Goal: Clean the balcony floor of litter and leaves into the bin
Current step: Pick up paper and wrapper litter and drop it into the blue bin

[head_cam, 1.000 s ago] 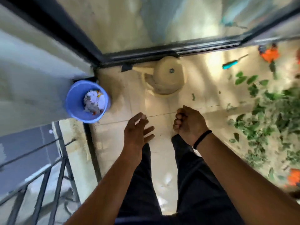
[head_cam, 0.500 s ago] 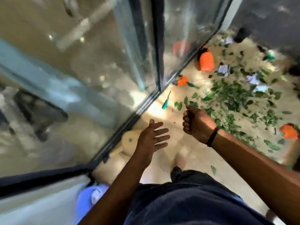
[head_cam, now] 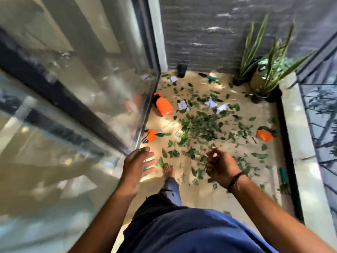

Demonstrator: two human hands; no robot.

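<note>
Blue shirt, black wristband

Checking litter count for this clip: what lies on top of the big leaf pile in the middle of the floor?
Nothing but leaves shows on the leaf pile. The white paper scraps lie beyond its far edge. Anything buried under the leaves is hidden.
</note>
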